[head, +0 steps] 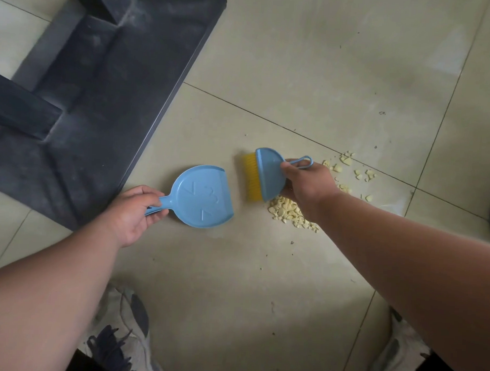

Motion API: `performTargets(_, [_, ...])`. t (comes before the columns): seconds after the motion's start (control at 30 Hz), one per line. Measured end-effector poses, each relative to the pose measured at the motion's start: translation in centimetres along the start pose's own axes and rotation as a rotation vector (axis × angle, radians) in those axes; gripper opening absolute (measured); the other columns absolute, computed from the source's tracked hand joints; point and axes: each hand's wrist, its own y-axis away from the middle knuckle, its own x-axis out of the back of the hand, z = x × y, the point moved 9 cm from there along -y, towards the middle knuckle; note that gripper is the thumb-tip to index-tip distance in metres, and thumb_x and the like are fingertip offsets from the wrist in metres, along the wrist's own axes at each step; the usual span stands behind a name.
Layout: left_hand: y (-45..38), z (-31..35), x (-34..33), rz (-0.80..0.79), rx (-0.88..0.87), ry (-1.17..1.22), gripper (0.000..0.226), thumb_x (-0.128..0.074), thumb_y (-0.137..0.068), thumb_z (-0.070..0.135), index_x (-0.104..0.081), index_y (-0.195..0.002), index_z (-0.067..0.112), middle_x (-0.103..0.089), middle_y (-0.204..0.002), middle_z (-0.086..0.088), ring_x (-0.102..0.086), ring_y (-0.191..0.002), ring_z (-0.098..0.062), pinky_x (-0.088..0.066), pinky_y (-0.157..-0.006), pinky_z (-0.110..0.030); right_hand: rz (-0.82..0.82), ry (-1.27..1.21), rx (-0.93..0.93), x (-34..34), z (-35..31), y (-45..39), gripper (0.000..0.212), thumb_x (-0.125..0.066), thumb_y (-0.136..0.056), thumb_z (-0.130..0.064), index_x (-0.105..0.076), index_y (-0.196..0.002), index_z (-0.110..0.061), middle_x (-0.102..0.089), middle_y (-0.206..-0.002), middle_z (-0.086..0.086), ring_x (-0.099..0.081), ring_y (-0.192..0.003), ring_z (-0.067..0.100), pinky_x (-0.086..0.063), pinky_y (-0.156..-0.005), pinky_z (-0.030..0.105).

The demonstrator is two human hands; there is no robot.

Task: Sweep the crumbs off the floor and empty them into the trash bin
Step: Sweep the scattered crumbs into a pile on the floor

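Left hand (131,213), fingers curled round the handle of the blue dustpan (203,196), which lies bottom up on the floor (297,76), mouth facing the brush. Right hand (307,184), fingers clamped on the blue brush (268,172), yellow bristles pointing toward the dustpan. Crumbs (287,211) piled just under and behind the right fingers, more scattered further right. Dark stand base (108,97) beyond the left fingers. Shoes (122,333) at bottom.
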Motion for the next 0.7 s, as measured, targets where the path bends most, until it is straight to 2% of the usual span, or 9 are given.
performTargets(0.1, [-0.7,0.7,-0.2,0.005,-0.009,0.032,0.022,-0.059,-0.097,-0.01,-0.065,-0.084,0.007,-0.067,-0.097,-0.014,-0.069,-0.091,-0.026,-0.058,-0.08,-0.032,0.04,0.0,0.001,-1.9,-0.5,-0.4,0.01,-0.072,-0.092,-0.022,-0.075,-0.095,-0.013,-0.077,-0.099,0.015,-0.079,-0.081,0.033,-0.065,-0.079,0.05])
performTargets(0.23, [-1.4,1.9,-1.4,-0.02,-0.034,0.05,0.02,-0.062,-0.098,-0.009,-0.067,-0.088,0.007,-0.07,-0.1,-0.014,-0.071,-0.091,-0.025,-0.059,-0.084,-0.032,0.151,0.063,0.01,-1.5,-0.9,-0.5,0.013,-0.071,-0.089,-0.031,-0.075,-0.085,-0.02,-0.078,-0.088,0.012,-0.078,-0.082,0.037,-0.064,-0.077,0.058])
performTargets(0.33, [-1.5,2.4,-2.1,-0.023,-0.055,0.073,0.018,-0.065,-0.099,-0.008,-0.07,-0.091,0.007,-0.072,-0.105,-0.015,-0.073,-0.093,-0.025,-0.062,-0.083,-0.031,0.189,0.083,0.013,-0.1,-1.1,-0.1,0.012,-0.069,-0.091,-0.032,-0.073,-0.088,-0.022,-0.078,-0.088,0.01,-0.079,-0.079,0.032,-0.064,-0.077,0.055])
performTargets(0.43, [-1.6,2.5,-2.5,-0.025,-0.067,0.091,0.016,-0.066,-0.099,-0.009,-0.072,-0.095,0.006,-0.072,-0.11,-0.017,-0.075,-0.095,-0.025,-0.066,-0.075,-0.026,0.241,0.102,0.019,2.2,-1.2,0.4,0.011,-0.067,-0.092,-0.03,-0.071,-0.089,-0.021,-0.077,-0.089,0.011,-0.079,-0.077,0.031,-0.064,-0.078,0.052])
performTargets(0.5, [-1.5,2.6,-2.9,-0.03,-0.077,0.089,0.015,-0.067,-0.099,-0.008,-0.073,-0.098,0.006,-0.072,-0.115,-0.019,-0.076,-0.095,-0.024,-0.066,-0.073,-0.023,0.282,0.095,0.018,3.9,-1.2,0.8,0.01,-0.067,-0.09,-0.029,-0.071,-0.09,-0.019,-0.077,-0.088,0.012,-0.079,-0.077,0.033,-0.063,-0.079,0.054])
performTargets(0.6, [-1.2,3.0,-3.6,-0.044,-0.091,0.092,0.017,-0.067,-0.099,-0.007,-0.075,-0.104,0.007,-0.073,-0.117,-0.017,-0.077,-0.096,-0.023,-0.066,-0.076,-0.023,0.299,0.056,-0.011,5.5,-0.8,1.3,0.008,-0.066,-0.091,-0.023,-0.071,-0.093,-0.017,-0.078,-0.088,0.011,-0.079,-0.068,0.026,-0.064,-0.079,0.05])
performTargets(0.7, [-1.1,3.7,-4.3,-0.049,-0.103,0.108,0.02,-0.067,-0.1,-0.007,-0.077,-0.109,0.008,-0.075,-0.119,-0.017,-0.078,-0.101,-0.024,-0.064,-0.088,-0.028,0.283,-0.03,-0.031,6.3,-1.2,1.2,0.003,-0.067,-0.092,-0.018,-0.069,-0.094,-0.015,-0.077,-0.09,0.01,-0.079,-0.066,0.023,-0.064,-0.082,0.047])
